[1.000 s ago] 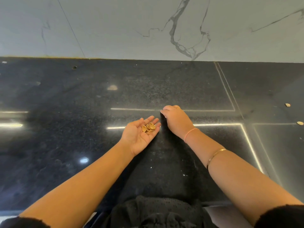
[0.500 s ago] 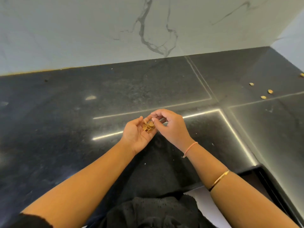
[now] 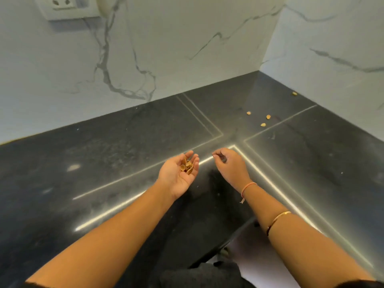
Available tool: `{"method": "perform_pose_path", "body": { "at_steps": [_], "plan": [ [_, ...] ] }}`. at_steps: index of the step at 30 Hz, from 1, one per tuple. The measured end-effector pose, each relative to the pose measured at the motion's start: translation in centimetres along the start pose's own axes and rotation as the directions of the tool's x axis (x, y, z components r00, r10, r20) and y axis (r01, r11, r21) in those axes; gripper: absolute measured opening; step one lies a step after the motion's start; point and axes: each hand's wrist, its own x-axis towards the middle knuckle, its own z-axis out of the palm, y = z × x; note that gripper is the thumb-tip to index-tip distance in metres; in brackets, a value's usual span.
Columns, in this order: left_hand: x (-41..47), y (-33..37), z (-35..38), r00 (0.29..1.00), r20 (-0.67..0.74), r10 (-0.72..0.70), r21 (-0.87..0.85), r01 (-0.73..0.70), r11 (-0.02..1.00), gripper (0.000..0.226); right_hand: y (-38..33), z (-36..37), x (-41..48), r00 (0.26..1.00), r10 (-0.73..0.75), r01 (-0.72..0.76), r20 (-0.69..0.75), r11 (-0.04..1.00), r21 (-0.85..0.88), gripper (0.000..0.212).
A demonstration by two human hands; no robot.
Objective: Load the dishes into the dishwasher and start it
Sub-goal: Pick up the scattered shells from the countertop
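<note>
Carries a small heap of nut shells [image 3: 187,166] in the upturned left hand [image 3: 176,177], fingers relaxed and slightly cupped, not closed over the heap. Draws the right hand [image 3: 230,165] clear of that palm after touching the heap half a second ago; hangs it now just beside, above the bench [image 3: 104,154], fingers loosely curled with nothing visible between them. Turns the view rightward too, bringing into sight the corner of the marble wall [image 3: 207,48], a socket [image 3: 62,3] at top left, and four loose shells [image 3: 268,116] lying well apart from both hands toward that corner. Reads as a drop-off just finished, with a reach for those strays likely next. Shows no dishes and no dishwasher anywhere, so places the task's own things out of view and the loading not yet begun; counts this as clearing scraps off the bench beforehand. Risks spilling the heap by tilting the left palm during a long reach.
</note>
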Motion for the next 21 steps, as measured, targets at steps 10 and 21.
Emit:
{"method": "perform_pose_path", "body": {
  "at_steps": [10,21],
  "plan": [
    [7.5,-5.9,9.1,0.999,-0.032,-0.021,0.064,0.023,0.998,0.026,12.1,-8.7,11.3,0.985,0.126,-0.088,0.116,0.954,-0.285,0.046],
    [11.9,-8.7,14.9,0.999,-0.039,-0.010,0.075,0.013,0.997,0.039,15.3,-10.6,16.0,0.980,0.024,0.101,0.196,0.791,-0.603,0.024]
  ]
}}
